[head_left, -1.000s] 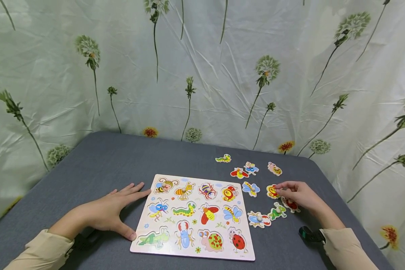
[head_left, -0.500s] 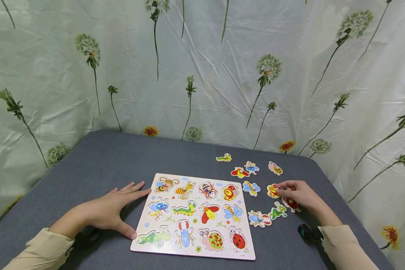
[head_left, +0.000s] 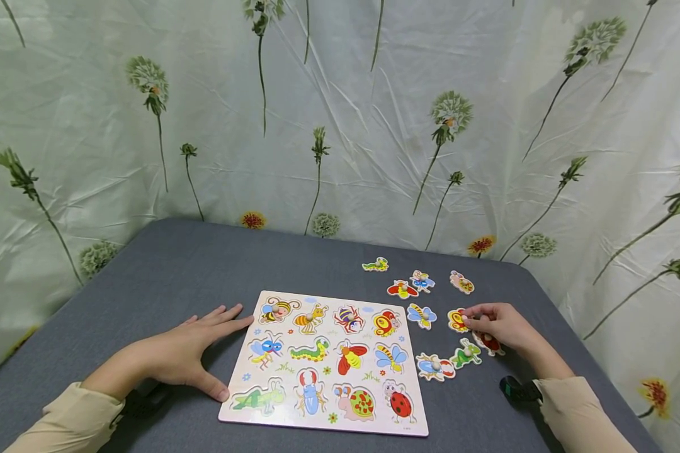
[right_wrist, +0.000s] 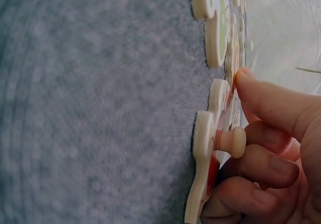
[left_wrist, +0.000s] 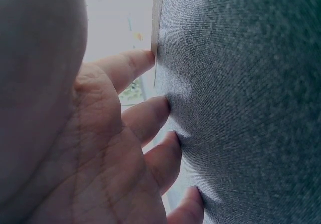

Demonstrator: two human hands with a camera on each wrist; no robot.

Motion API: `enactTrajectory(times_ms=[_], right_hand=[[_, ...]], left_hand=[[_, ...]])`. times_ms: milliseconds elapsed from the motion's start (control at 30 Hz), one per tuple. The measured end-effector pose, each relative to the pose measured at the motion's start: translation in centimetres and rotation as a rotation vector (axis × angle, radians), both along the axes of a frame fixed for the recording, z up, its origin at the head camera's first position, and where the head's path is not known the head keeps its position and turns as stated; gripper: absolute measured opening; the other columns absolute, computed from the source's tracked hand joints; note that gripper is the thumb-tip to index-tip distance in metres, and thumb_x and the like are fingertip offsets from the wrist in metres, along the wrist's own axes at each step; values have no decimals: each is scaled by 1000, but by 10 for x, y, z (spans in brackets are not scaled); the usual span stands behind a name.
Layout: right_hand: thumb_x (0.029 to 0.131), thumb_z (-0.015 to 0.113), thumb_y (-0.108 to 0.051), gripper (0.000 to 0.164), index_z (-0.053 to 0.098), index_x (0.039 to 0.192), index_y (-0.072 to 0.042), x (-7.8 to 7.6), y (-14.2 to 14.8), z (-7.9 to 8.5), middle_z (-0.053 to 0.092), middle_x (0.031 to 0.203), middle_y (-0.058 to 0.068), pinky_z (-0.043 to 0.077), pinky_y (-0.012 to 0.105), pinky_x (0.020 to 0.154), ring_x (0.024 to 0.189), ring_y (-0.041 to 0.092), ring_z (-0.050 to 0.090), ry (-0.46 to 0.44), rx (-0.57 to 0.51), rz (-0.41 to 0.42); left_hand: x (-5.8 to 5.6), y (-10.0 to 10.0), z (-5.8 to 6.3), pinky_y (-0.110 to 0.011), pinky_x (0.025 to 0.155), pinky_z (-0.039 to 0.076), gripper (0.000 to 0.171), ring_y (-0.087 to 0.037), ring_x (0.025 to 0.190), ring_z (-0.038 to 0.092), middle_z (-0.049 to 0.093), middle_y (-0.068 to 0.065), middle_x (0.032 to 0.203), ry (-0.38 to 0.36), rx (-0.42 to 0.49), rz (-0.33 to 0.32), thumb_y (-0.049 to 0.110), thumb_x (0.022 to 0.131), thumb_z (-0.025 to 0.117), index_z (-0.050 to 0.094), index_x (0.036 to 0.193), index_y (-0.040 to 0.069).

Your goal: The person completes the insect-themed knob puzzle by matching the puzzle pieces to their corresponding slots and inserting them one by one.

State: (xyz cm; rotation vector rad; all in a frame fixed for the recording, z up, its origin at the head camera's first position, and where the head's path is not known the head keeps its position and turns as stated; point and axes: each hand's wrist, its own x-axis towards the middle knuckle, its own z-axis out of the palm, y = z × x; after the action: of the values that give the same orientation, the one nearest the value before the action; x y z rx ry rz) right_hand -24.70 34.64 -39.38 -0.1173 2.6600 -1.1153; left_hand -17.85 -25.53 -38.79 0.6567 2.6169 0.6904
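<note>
A pegged insect puzzle board lies flat on the table. My left hand rests at its left side, fingers spread, thumb at the near left corner and index fingertip at the left edge. In the left wrist view, an index fingertip meets the board's edge. My right hand pinches a red and yellow butterfly puzzle piece right of the board; the fingers cover part of it. Under that hand lies a ladybug piece, its wooden knob close to the curled fingers.
Near the right hand lie a grasshopper piece, a stag beetle piece and a dragonfly piece. Farther back are a snail piece, a red-winged piece, a blue fly piece and a caterpillar piece. A floral curtain hangs behind.
</note>
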Motion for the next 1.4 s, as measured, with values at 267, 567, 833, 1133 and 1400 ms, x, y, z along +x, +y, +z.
enactTrajectory(times_ms=[267, 567, 833, 1133, 1400], right_hand=[[107, 68, -18, 37, 68, 129, 10, -1, -3, 1, 54, 65, -4, 45, 28, 55, 58, 10, 50, -3, 14, 26], [107, 67, -17, 37, 66, 130, 12, -2, -3, 2, 53, 64, -4, 45, 28, 55, 59, 10, 51, -6, 11, 50], [109, 65, -17, 38, 63, 132, 13, -2, -5, 4, 56, 67, -2, 46, 29, 55, 59, 12, 52, -16, -9, 61], [110, 63, -18, 39, 63, 134, 12, -2, -8, 8, 55, 67, -1, 47, 30, 55, 59, 13, 53, -14, -14, 62], [109, 64, -19, 40, 63, 135, 11, -1, -14, 12, 43, 64, -5, 45, 30, 55, 57, 12, 50, 5, -1, 70]], left_hand=[[0, 0, -1, -87, 118, 11, 125, -59, 162, 13, 18, -23, 179, 4, -3, -2, 58, 68, 97, 33, 171, 24], [0, 0, 0, -87, 119, 9, 125, -60, 162, 12, 17, -23, 179, -10, 7, 1, 56, 69, 97, 32, 171, 25], [0, 0, 1, -87, 119, 10, 125, -59, 162, 12, 17, -22, 180, -10, 7, 1, 56, 69, 97, 32, 171, 25], [1, 0, 2, -87, 118, 9, 125, -59, 162, 12, 17, -23, 179, -9, 21, -4, 56, 69, 97, 32, 171, 24], [0, -2, -2, -88, 117, 10, 125, -61, 161, 13, 18, -24, 179, 9, 28, -19, 58, 69, 96, 33, 171, 22]])
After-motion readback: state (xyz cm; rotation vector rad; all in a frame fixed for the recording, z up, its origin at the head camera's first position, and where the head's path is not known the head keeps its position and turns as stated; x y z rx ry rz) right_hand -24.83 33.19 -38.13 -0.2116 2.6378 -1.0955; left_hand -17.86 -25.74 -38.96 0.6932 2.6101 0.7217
